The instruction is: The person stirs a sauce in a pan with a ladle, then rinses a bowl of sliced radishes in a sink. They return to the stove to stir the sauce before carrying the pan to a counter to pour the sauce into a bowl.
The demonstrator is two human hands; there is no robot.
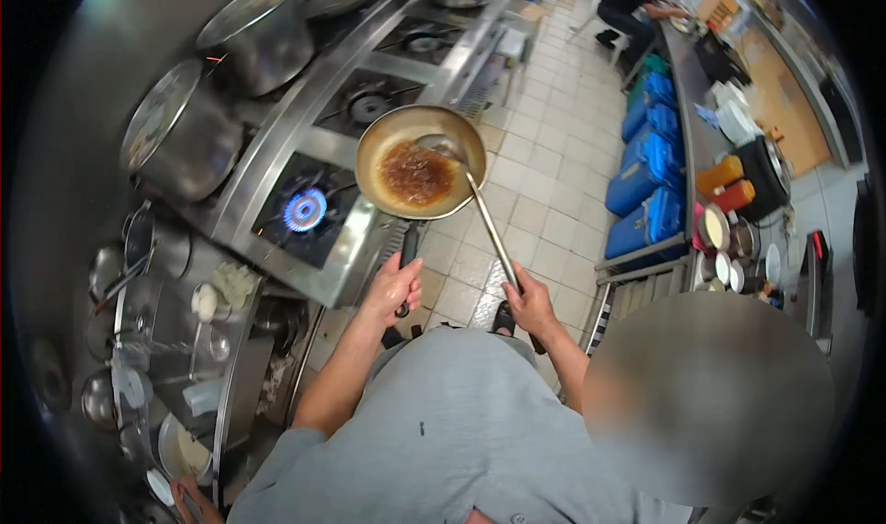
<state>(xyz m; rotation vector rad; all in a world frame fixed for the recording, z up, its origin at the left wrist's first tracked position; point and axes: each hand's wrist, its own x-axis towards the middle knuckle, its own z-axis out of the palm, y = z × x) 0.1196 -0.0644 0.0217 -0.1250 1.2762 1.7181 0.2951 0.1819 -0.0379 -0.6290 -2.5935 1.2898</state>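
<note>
Left hand [395,289] wrapped round the frying pan [421,162] handle, pan off the lit burner [305,210], brown sauce inside. Right hand [531,304] fisted on the ladle [441,144]; I can't see its handle end. A blur hides the lower right.

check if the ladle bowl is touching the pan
Touching: the head view shows the ladle bowl resting inside the pan against its far inner wall, above the brown sauce.

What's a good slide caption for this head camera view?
Left hand holds pan of brown sauce off the lit burner; right hand holds ladle.
</note>
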